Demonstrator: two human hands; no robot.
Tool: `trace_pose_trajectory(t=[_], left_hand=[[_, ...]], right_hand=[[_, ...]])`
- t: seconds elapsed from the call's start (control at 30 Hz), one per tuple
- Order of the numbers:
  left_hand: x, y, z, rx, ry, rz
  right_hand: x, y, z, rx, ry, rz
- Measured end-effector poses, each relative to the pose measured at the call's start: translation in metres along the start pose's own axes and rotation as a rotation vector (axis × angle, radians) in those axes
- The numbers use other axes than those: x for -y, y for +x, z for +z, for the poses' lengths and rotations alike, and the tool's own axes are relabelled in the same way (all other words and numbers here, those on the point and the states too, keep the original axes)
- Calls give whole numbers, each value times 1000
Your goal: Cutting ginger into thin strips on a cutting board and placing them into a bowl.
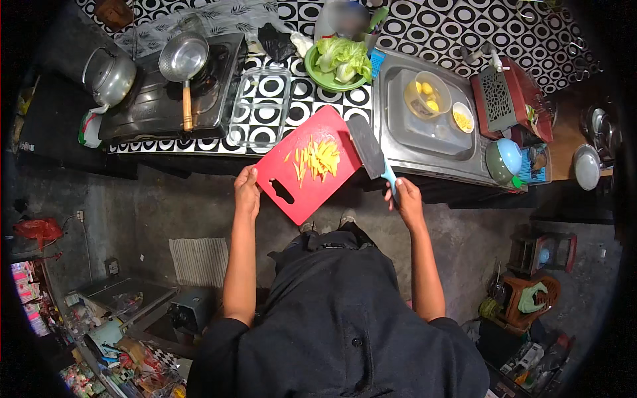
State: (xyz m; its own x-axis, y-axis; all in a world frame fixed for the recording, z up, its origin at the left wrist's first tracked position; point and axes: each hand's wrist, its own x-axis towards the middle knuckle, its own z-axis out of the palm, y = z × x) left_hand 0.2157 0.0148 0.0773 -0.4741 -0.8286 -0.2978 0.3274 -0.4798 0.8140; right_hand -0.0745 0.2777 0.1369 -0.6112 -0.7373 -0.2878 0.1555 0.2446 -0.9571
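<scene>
My left hand [247, 186] grips the left corner of a red plastic cutting board [298, 199], beside its handle slot. Thin yellow-orange strips of a cut vegetable [318, 158] lie heaped on the board, which juts out past the counter's front edge. In my right hand [405, 196] is the light blue handle of a cleaver [367, 147]; its broad dark blade lies over the board's right corner. Right of the blade, a plastic tub [427, 95] holding yellow pieces in water and a small white bowl [463, 118] of yellow strips stand in the steel sink [480, 149].
A green basin [338, 85] of leafy greens stands behind the board. To the left are a rectangular glass dish [261, 107], a gas stove [144, 117] with a wooden-handled saucepan [183, 59], and a kettle [112, 77]. Bowls [503, 159] and a red rack [515, 102] stand right of the sink.
</scene>
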Motion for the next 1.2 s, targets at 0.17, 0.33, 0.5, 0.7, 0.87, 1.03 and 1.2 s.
trace_pose_trajectory(t=[0.17,0.33,0.5,0.7,0.87,1.03,1.2], left_hand=[[-10,-1,12,-28,37,44],[-16,5,24,-53,44,29],[-20,16,36,-19,47,10],[-20,24,41,41,-3,-24],[-25,23,52,70,11,-59],[-17,22,62,77,-9,-65],[-8,19,90,65,-5,-58]], right_hand=[[-15,-26,-16,-58,-121,163],[-13,-45,-20,-102,-207,176],[1,-50,-18,-144,-163,144],[-9,-54,-35,-193,-164,151],[-21,-47,-53,-345,-415,-270],[9,-33,-45,-340,-583,-410],[23,-35,-57,-311,-677,-467]])
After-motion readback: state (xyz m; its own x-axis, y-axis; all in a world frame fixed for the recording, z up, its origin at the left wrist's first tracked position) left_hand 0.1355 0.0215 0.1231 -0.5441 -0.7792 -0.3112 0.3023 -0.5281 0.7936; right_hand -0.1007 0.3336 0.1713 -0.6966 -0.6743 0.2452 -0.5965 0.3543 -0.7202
